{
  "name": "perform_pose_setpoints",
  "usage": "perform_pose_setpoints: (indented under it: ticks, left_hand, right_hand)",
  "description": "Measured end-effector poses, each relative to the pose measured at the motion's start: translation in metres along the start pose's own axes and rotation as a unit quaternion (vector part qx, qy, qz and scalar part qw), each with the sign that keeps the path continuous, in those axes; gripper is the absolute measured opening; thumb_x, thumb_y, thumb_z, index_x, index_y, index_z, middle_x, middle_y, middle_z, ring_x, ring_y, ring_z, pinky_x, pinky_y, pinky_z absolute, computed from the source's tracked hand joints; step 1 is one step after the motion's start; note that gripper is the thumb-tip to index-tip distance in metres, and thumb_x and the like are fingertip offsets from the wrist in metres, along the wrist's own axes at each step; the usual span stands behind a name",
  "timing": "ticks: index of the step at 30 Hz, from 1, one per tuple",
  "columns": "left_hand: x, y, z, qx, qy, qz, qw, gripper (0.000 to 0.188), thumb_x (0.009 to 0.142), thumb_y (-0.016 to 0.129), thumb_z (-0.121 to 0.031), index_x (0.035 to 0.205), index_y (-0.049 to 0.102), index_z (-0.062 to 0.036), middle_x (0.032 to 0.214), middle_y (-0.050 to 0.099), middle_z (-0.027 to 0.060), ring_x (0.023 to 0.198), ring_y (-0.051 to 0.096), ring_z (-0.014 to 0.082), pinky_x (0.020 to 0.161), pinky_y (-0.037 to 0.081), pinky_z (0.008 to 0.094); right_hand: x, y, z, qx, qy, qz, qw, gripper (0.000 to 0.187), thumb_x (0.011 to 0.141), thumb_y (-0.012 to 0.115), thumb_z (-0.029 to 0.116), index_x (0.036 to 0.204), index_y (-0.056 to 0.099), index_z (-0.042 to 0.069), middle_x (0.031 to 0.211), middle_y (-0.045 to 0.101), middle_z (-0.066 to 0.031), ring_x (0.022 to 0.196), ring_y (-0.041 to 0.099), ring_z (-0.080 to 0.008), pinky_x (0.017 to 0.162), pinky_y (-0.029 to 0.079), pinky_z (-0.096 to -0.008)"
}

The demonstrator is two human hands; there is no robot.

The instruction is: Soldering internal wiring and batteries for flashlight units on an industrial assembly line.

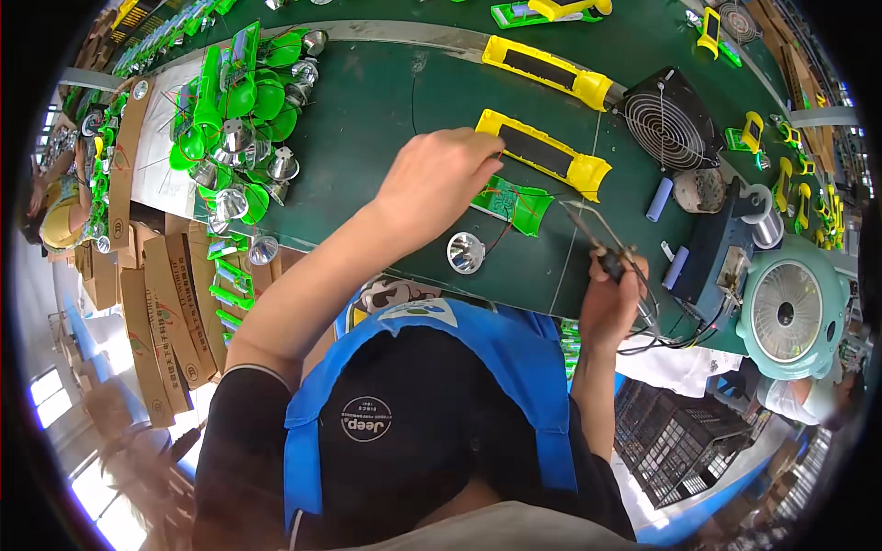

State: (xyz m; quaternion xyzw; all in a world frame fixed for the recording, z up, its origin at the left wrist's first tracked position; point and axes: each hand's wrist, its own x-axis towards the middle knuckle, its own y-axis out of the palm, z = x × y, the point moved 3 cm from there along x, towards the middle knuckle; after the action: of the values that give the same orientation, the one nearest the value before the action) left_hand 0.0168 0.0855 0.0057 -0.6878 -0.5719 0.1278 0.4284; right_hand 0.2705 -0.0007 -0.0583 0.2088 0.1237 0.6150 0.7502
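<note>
My left hand (432, 179) is closed in a pinch by the left end of a yellow plastic housing (588, 174) with a dark strip inside; what the fingertips hold is too small to make out. Just below them lies a green plastic piece (528, 216) carrying a green circuit board (499, 200). A silvery reflector cup (466, 253) rests beside it, joined by a thin red wire. My right hand (611, 298) grips a soldering iron (610, 264), its thin metal end pointing up-left toward the green piece.
A second yellow housing (542, 69) lies farther back. At left is a heap of green lamp parts with reflectors (262, 101). To the right stand a black fan (663, 124), a soldering station (712, 248), a solder spool (761, 216) and a mint-green fan (785, 312). Purple cylindrical cells (659, 199) lie nearby.
</note>
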Motion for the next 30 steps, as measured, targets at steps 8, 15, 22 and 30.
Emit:
perform_pose_setpoints:
  ticks: [8, 15, 22, 30]
  left_hand:
    - [0.007, 0.021, 0.011, -0.179, -0.146, 0.001, 0.973, 0.013, 0.079, 0.069, 0.002, 0.091, 0.064, -0.0006, 0.072, 0.066, 0.0045, 0.051, 0.046, 0.007, 0.051, 0.042, 0.0238]
    - [-0.001, 0.005, 0.009, -0.144, 0.06, 0.057, 0.986, 0.015, 0.076, 0.067, 0.004, 0.087, 0.059, -0.0012, 0.083, 0.058, 0.0067, 0.071, 0.056, 0.0198, 0.061, 0.046, 0.0303]
    - [-0.028, 0.015, -0.006, 0.004, 0.055, 0.037, 0.998, 0.019, 0.072, 0.068, 0.004, 0.086, 0.057, -0.0035, 0.096, 0.05, 0.01, 0.087, 0.054, 0.0306, 0.076, 0.047, 0.0402]
    - [-0.022, 0.01, -0.003, 0.015, 0.016, 0.039, 0.999, 0.017, 0.076, 0.068, 0.004, 0.087, 0.056, -0.0007, 0.092, 0.049, 0.0106, 0.074, 0.058, 0.0293, 0.062, 0.05, 0.0388]
  right_hand:
    - [0.001, 0.012, 0.005, -0.127, -0.012, -0.015, 0.992, 0.036, 0.088, 0.066, 0.031, 0.097, 0.051, 0.0, 0.083, 0.06, -0.0118, 0.071, 0.06, -0.018, 0.089, 0.048, -0.0384]
    - [0.0, 0.023, 0.006, -0.211, -0.014, 0.021, 0.977, 0.03, 0.089, 0.066, 0.027, 0.096, 0.053, 0.001, 0.078, 0.061, -0.0081, 0.062, 0.063, -0.0151, 0.115, 0.025, -0.0544]
    - [0.0, 0.033, 0.004, -0.273, -0.019, 0.044, 0.961, 0.024, 0.088, 0.065, 0.022, 0.095, 0.051, 0.002, 0.076, 0.062, -0.008, 0.066, 0.063, -0.0151, 0.114, 0.026, -0.0535]
    - [0.002, 0.034, 0.004, -0.267, -0.012, 0.043, 0.963, 0.023, 0.088, 0.065, 0.022, 0.094, 0.052, 0.003, 0.075, 0.062, -0.0081, 0.065, 0.062, -0.0147, 0.113, 0.026, -0.053]
